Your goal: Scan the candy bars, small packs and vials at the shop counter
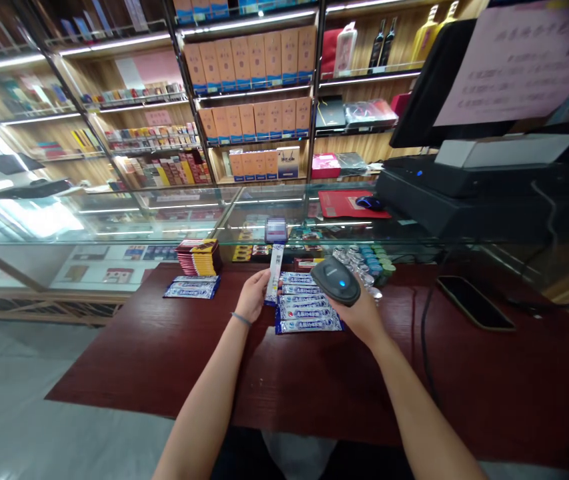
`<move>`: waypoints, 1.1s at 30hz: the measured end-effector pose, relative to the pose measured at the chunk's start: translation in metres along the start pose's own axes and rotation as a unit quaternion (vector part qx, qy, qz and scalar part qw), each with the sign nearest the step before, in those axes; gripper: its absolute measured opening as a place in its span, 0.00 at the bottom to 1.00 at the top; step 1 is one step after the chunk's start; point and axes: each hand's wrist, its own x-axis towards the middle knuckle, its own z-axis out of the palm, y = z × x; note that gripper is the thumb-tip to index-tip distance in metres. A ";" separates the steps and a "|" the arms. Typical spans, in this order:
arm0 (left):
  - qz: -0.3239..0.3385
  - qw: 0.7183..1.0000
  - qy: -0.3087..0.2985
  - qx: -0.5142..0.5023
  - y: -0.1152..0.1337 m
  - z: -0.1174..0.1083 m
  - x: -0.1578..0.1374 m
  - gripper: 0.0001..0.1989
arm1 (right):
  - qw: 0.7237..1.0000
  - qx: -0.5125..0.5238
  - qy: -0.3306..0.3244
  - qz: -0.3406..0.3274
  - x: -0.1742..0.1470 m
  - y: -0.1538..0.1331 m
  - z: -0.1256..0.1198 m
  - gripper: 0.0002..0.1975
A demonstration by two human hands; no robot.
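By the pile (311, 326), the left hand (254, 297) pinches a packet (275, 270), best kept still while the right hand (360, 315) grips the scanner (333, 277).

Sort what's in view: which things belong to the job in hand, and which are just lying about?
In the job:
- blue-and-white packet, in the left hand
- handheld scanner, in the right hand
- row of similar packets between the hands
- probably the smaller packet group at left

Apparently just lying about:
- phone
- mouse
- orange shelf boxes
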 end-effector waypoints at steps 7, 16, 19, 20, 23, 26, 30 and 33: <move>-0.007 1.000 -0.006 0.011 0.002 -0.003 0.001 0.20 | 0.986 -0.113 -0.124 0.009 -0.006 -0.019 -0.002 0.25; -0.012 1.000 -0.007 0.007 0.002 -0.003 0.000 0.19 | 0.983 -0.124 -0.136 -0.001 -0.005 -0.017 0.000 0.29; -0.019 1.000 -0.020 -0.012 0.001 -0.004 0.000 0.18 | 0.982 -0.127 -0.136 0.007 -0.006 -0.019 -0.001 0.29; -0.021 0.999 -0.024 -0.021 0.001 -0.005 0.001 0.18 | 0.983 -0.129 -0.134 0.009 -0.006 -0.020 -0.001 0.28; -0.030 0.997 -0.039 -0.051 0.003 -0.006 0.001 0.16 | 0.984 -0.123 -0.128 0.017 -0.005 -0.020 -0.001 0.25; -0.006 0.997 -0.027 -0.075 0.018 -0.009 -0.002 0.15 | 0.986 -0.113 -0.125 0.020 -0.004 -0.015 0.000 0.26; 0.101 0.994 0.018 -0.028 0.052 -0.027 -0.012 0.24 | 0.989 -0.128 -0.079 0.015 -0.005 -0.007 0.002 0.30; 0.174 0.979 0.080 0.072 0.074 -0.061 -0.022 0.29 | 0.988 -0.140 -0.070 0.008 -0.006 -0.003 0.004 0.27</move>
